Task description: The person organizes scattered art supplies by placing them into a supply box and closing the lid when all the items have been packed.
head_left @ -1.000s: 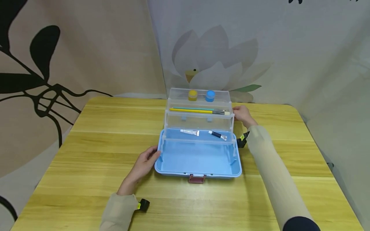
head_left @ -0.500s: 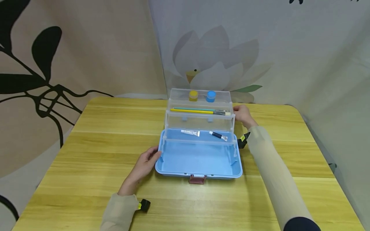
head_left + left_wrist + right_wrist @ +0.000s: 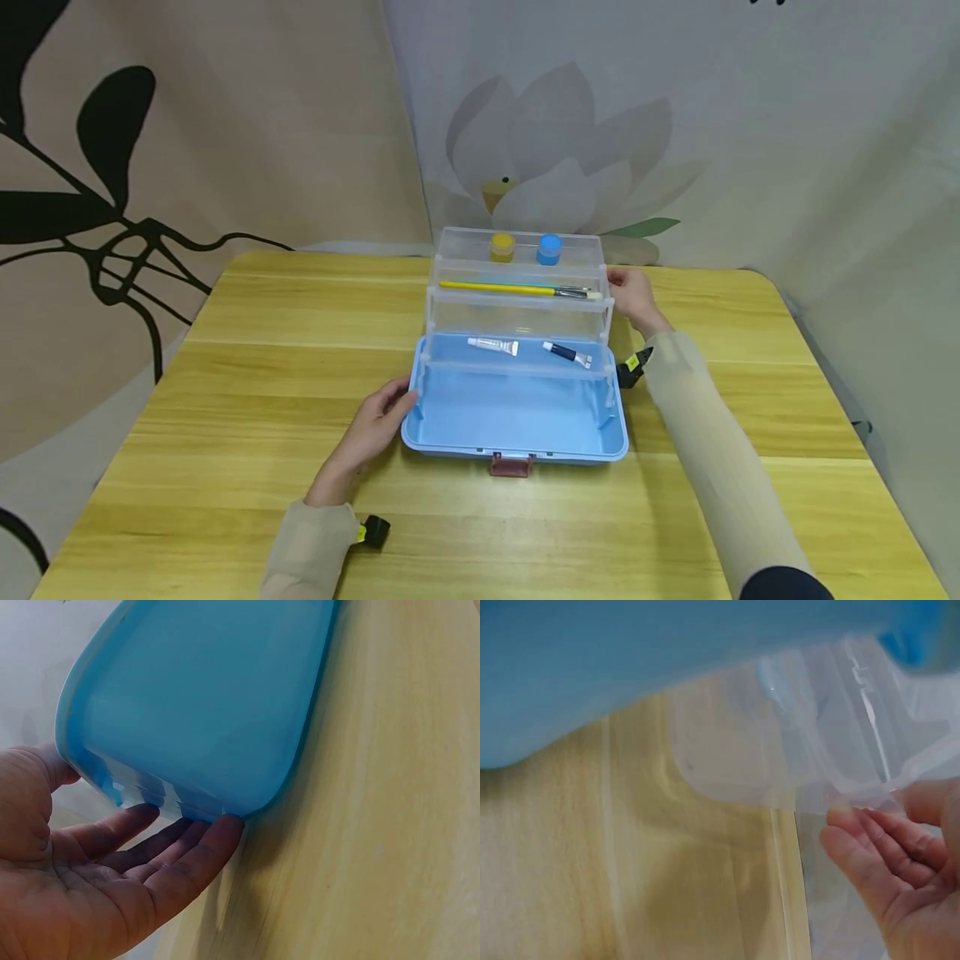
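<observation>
While the left hand braces the blue tool box mid-table with straight fingers, steadying its base, the right hand touches the raised clear tray, fingers relaxed. Trays carry paintbrush, paint tubes, two jars.

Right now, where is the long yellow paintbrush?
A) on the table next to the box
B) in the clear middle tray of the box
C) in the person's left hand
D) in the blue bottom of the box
B: the yellow paintbrush lies across the clear middle tray, above the blue bottom and below the tray holding the two paint pots.
</observation>
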`<state>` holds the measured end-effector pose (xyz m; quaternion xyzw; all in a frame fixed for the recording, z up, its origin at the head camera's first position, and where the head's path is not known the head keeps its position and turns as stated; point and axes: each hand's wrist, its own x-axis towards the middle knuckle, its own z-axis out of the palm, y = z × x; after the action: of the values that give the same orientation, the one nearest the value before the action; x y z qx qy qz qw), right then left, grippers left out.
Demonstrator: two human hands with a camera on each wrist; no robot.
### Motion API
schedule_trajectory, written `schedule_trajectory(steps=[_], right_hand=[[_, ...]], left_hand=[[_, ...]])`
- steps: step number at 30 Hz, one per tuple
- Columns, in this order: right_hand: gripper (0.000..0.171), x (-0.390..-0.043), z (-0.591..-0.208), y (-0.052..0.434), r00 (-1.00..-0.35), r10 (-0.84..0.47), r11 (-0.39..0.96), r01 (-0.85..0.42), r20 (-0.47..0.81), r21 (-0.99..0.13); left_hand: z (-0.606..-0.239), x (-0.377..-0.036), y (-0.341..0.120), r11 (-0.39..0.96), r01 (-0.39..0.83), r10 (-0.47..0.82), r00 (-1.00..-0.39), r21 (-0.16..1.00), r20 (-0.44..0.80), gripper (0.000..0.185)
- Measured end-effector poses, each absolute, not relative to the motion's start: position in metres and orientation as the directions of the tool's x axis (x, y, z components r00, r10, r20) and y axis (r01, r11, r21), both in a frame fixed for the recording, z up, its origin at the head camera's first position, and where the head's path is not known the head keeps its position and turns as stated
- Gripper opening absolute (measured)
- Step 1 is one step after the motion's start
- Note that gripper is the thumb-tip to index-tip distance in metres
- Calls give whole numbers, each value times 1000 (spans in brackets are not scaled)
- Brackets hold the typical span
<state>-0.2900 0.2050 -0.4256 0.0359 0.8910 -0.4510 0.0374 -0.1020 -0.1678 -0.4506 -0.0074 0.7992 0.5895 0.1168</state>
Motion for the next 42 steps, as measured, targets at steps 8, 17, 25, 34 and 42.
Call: schedule_trajectory(steps=[8,17,25,34,42], right_hand=[[26,-287,-422,207,-998,63,544,25,11,-839],[18,-275,-413,207,-978,80,473,-130,190,-871],[17,-262,-408,207,-939,76,391,-282,336,-876],[15,-227,-377,198,-932,31,326,-332,361,-885],[15,-213,-373,201,-923,19,217,-371,384,-903]], left_hand=[[-452,-102,-167,296,-155,123,-972,942,-199,46],[-452,-102,-169,303,-135,130,-975,943,-181,47],[-451,-101,-168,306,-134,133,-974,942,-182,47],[-452,-99,-169,269,-151,158,-968,951,-198,51],[-454,-98,-168,252,-141,165,-969,957,-186,51]])
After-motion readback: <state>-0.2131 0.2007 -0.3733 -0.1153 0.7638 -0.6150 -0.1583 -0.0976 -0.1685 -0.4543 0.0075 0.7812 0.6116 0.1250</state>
